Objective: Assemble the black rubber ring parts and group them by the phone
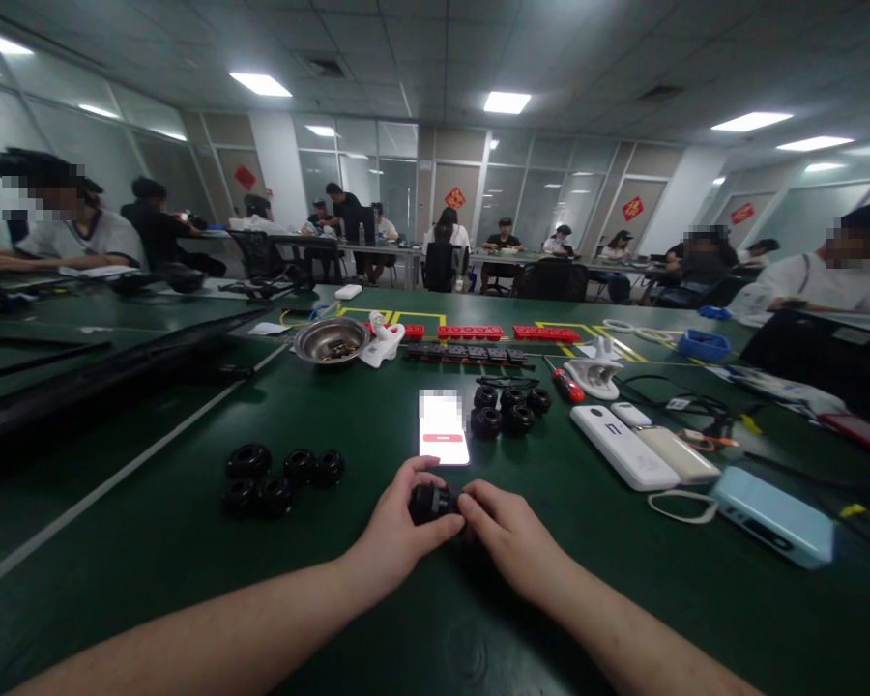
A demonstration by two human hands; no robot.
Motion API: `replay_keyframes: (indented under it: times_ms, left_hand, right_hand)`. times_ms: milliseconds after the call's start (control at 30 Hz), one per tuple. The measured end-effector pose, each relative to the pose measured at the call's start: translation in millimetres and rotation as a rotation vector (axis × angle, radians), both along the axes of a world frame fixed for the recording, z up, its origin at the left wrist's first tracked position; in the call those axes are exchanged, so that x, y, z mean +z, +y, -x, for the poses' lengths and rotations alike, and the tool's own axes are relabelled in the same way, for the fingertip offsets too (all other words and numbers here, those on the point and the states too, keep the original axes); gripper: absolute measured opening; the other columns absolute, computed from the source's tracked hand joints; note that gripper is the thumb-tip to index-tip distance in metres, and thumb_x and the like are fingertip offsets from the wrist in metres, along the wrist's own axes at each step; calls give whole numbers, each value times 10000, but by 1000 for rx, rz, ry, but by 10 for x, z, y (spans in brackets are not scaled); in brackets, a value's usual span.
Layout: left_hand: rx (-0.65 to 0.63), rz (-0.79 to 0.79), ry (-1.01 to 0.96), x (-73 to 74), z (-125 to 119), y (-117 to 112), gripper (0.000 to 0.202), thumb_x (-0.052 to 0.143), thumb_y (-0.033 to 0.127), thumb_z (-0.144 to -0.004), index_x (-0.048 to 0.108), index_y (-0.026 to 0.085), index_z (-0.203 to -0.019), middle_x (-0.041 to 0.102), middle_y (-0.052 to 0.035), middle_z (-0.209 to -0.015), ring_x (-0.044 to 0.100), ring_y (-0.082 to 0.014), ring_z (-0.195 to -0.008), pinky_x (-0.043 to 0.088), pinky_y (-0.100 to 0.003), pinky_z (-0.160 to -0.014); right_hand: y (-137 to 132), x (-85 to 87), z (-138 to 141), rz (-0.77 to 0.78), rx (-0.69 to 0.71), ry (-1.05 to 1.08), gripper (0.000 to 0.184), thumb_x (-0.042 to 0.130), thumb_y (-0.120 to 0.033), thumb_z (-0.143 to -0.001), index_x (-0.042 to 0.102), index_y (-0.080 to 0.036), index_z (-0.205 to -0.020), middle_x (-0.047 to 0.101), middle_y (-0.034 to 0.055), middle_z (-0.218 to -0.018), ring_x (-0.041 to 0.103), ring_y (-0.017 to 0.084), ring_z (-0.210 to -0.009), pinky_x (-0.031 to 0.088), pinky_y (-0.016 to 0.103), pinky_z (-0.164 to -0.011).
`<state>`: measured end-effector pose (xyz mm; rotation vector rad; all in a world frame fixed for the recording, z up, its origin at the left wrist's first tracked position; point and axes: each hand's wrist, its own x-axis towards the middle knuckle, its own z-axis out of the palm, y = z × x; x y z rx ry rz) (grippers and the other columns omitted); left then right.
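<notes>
Near the front middle of the green table, my left hand [397,509] is wrapped around a black, round, wheel-like part [427,503]. From the other side, my right hand [506,527] pinches the narrower right end of that same part with thumb and fingertips. Just beyond my hands lies a phone [442,449] with a lit white screen. Several loose black ring-shaped parts [247,461] are grouped to the left. A second group of similar black parts [486,421] sits beyond my right hand.
Farther back are a metal bowl [332,341] of small pieces, red blocks [470,333], a dark strip of parts [468,355] and a red-black screwdriver [566,384]. To the right lie a white power bank [616,447], a light blue box [774,515] and cables. Other people sit around.
</notes>
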<state>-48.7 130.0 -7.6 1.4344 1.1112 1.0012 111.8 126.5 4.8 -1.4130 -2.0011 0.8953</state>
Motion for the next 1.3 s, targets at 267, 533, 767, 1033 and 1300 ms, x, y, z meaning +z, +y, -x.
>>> replay_keyframes:
  times_ms: [267,533,767,1033,1300]
  left_hand:
    - [-134,168,-199,-93,-10,36,477,477,507,-723,369,184,-1057,552,-20,-781,562,-113,-477,434,-243,-442]
    - [-45,110,-162,-61,-26,25,378,527,381,-725,389,205,-1029,488,-34,-907,542,-140,-670,438,-238,-500]
    - [-25,-33,48,-37,-26,-7,522,583,159,-663,340,228,-1119,437,-9,-921,491,-164,-845,417,-316,-759]
    - [-103,143,-142,-54,2,26,388,442,362,-775,318,233,-1119,439,-31,-934,532,-132,-659,443,-246,-499]
    - [-15,144,-207,-36,-28,29,360,489,298,-742,343,224,-1061,440,-12,-882,510,-139,-697,441,-233,-507]
  right_hand:
    - [-80,21,20,-205,76,126,291,587,-140,-703,482,-199,-968,544,29,-920,512,170,-816,420,298,-722]
    - [-89,12,16,-228,19,156,366,545,-277,-756,410,-210,-1089,528,43,-966,502,188,-873,404,321,-760]
    - [25,-37,0,-18,-43,14,301,379,-373,-859,521,-168,-689,535,-13,-620,502,129,-577,373,239,-531]
    - [-50,22,2,-102,4,138,229,611,-201,-711,517,-195,-920,574,4,-826,531,148,-713,421,272,-636]
    - [-51,-13,14,-87,-18,70,181,462,-334,-822,492,-189,-925,568,16,-801,528,151,-694,412,271,-618]
